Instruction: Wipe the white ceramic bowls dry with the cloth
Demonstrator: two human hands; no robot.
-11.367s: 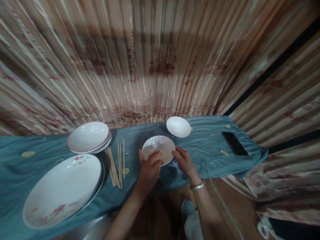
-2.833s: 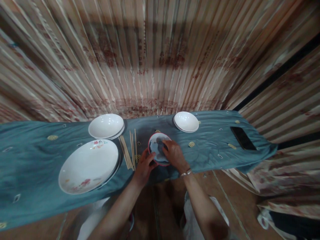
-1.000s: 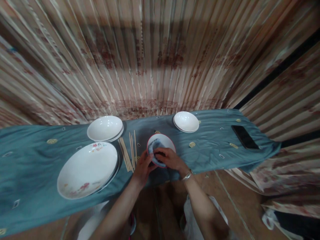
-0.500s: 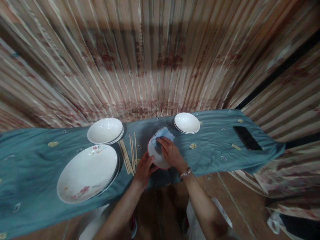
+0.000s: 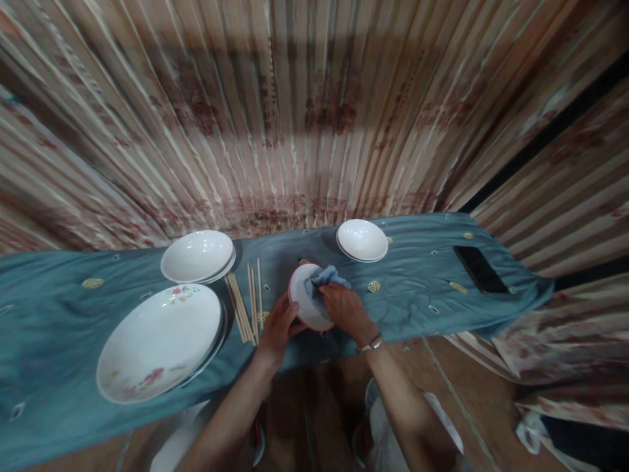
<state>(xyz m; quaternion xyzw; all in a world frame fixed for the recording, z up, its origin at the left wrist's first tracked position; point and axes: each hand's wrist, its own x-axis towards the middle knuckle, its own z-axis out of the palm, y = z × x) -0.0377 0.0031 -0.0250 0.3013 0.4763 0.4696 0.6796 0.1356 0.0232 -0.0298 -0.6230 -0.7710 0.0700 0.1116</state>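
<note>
A small white bowl (image 5: 303,303) with a red rim is tilted above the near edge of the table. My left hand (image 5: 278,326) grips its left side, the thumb over the rim and the other fingers under it. In my right hand (image 5: 343,308) a light blue cloth (image 5: 328,278) is bunched and pressed against the inside of the bowl at its right side. Part of the cloth sticks out past the rim. Just left of the bowl lie several wooden chopsticks (image 5: 240,308).
Large floral plates (image 5: 162,341) are stacked at the left, with white bowls (image 5: 197,255) behind. Another stack of small bowls (image 5: 362,240) stands beyond my right hand. A black phone (image 5: 480,269) lies at the right on the teal tablecloth (image 5: 413,275). A pleated curtain (image 5: 295,131) hangs behind.
My right hand has moved the cloth from the bowl's far rim toward its right side. The bowl has turned slightly in my left hand. The whole view has shifted a little.
</note>
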